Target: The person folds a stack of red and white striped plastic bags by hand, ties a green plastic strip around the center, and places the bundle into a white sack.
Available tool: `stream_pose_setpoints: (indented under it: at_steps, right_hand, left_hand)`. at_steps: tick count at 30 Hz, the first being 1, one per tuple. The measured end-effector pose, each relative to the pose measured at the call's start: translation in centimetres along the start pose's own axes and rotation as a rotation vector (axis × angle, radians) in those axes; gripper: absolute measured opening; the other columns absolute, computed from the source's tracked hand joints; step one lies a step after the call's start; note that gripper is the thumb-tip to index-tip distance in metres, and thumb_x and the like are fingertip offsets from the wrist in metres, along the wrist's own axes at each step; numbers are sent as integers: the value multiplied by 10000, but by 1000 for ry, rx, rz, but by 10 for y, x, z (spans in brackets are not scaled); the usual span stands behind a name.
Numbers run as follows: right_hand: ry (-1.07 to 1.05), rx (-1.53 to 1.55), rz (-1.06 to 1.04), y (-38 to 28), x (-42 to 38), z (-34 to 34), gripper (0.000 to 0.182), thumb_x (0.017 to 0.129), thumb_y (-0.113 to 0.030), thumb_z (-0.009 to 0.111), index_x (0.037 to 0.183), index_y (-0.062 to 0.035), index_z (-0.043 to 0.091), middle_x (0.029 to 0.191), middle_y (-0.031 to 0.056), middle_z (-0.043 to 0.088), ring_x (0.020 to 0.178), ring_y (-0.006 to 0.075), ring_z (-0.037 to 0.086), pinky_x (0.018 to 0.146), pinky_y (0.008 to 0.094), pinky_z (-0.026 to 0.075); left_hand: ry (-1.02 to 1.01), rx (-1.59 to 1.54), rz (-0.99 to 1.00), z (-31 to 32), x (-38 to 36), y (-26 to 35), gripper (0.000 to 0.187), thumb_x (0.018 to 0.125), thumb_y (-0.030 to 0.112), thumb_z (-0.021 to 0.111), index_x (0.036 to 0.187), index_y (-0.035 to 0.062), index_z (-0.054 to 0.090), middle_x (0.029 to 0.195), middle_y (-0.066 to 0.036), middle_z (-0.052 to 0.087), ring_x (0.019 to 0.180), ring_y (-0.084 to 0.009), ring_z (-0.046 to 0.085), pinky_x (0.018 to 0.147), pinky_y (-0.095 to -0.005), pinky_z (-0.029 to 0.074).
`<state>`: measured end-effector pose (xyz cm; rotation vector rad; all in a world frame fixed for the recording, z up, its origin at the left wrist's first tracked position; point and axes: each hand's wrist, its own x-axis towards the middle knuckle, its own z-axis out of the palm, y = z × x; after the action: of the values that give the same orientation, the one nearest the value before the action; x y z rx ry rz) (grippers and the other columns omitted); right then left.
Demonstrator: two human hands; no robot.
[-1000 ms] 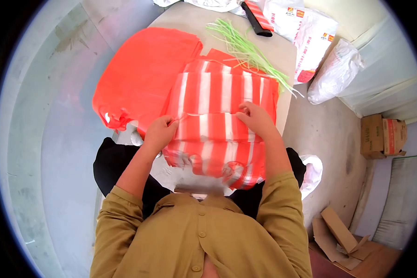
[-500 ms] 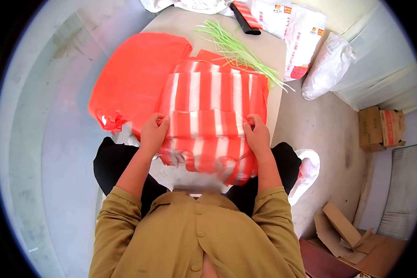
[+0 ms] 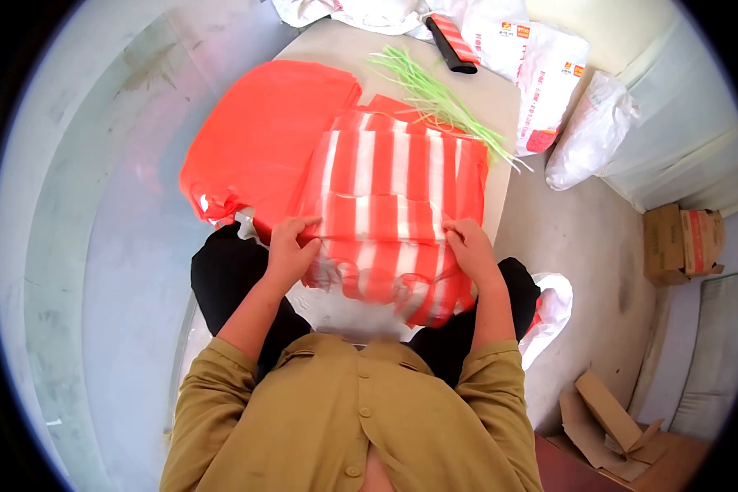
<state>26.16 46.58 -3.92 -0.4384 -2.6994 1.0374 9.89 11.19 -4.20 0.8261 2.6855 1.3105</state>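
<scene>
A stack of red-and-white striped plastic bags lies before me, its loose crumpled lower edge hanging toward my lap. At its left side, my left hand touches the plastic with thumb and forefinger apart. On the right side, my right hand pinches the top striped layer near a crosswise fold. Plain red plastic bags lie in a pile to the left, partly against the striped stack. Thin green plastic strips are spread just beyond the stack.
The beige table also bears a black-and-red striped roll at the far edge. White printed sacks and a white bundle stand at the right. Cardboard boxes and flattened cardboard are on the right-hand floor.
The whole view has shifted slightly, so the scene sits a little further right and lower. The left thumb and forefinger have spread apart. The striped bags keep about the same shape.
</scene>
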Motion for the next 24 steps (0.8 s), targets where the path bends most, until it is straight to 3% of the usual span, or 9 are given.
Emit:
stream_pose_setpoints:
  at_steps: [2,5,12,17,21,24]
  right_hand:
    - [-107,-18,39,-20,-8,-15,313,937,-133,684,1238,-51,699,1122,137,657,1059,301,647,929,362,519]
    - [-34,12,-14,-19,-15,-12,341,870,-137,721,1200,-49,719,1067,183,644,1037,373,623,928,423,513]
    - [27,-126,-45,-30,-16,-8,320,842,-67,693,1159,-50,731,1025,177,630,1014,375,611,887,438,515]
    - [90,-151,-149,-37,-25,-11,255,850,1,668,1089,-44,746,994,172,615,967,371,601,852,446,514]
    - [136,-75,-207,-38,-31,-20,195,885,-8,671,1067,-32,737,1079,144,646,1030,327,618,903,396,510]
    - [141,148,-146,-24,-27,-17,142,928,-11,637,1054,-17,703,1149,103,668,1073,237,626,971,326,489]
  left_hand:
    - [-11,-23,-31,4,1,-3,421,790,69,707,1208,109,743,1133,-149,704,1139,-374,604,1044,-434,467]
    - [-37,-53,-72,4,5,-2,442,774,39,679,1205,114,748,1119,-150,717,1121,-378,608,1028,-441,473]
    - [27,-16,-62,1,7,3,447,794,-26,602,1193,106,755,1008,-154,688,991,-377,615,912,-454,498]
    - [20,7,3,-13,3,8,363,821,-11,642,1141,97,774,985,-154,662,984,-372,609,889,-445,493]
    - [31,125,79,-24,-2,6,285,831,16,689,1084,99,791,1082,-150,653,991,-367,615,877,-432,498]
    - [100,135,335,-31,12,-1,276,869,44,705,1136,77,767,1179,-132,644,1006,-310,630,864,-397,494]
